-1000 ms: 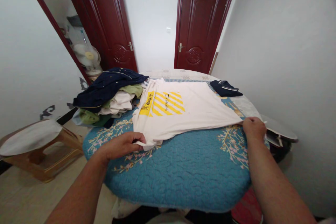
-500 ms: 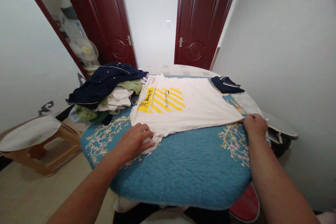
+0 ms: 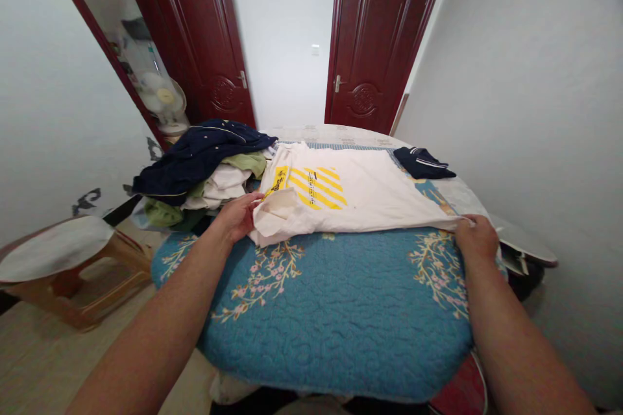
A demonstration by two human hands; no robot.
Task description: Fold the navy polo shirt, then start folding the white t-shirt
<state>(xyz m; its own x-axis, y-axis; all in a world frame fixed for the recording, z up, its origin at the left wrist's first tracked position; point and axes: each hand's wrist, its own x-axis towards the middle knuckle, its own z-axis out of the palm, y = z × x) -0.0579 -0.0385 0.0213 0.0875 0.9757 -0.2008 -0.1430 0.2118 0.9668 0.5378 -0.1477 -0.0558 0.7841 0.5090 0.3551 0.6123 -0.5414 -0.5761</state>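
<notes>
A white T-shirt [image 3: 374, 191] with a yellow striped print lies spread on the blue quilted cover [image 3: 341, 311]. My left hand [image 3: 239, 215] is at its near left corner, fingers closed on the fabric, where the sleeve is turned up and over part of the print. At the near right corner, my right hand [image 3: 477, 237] pinches the shirt's hem, and the near edge runs fairly straight between both hands. The left fingertips are partly hidden by the cloth.
A heap of clothes [image 3: 209, 165] lies left of the shirt, with a navy garment on top. A folded navy garment [image 3: 424, 162] rests at the far right. Stools [image 3: 73, 259] stand left and right of the table, and a wall [image 3: 535, 78] rises at the right.
My left hand has moved away from me and slightly left, turning the shirt's near left corner up over itself. My right hand keeps its hold on the right corner.
</notes>
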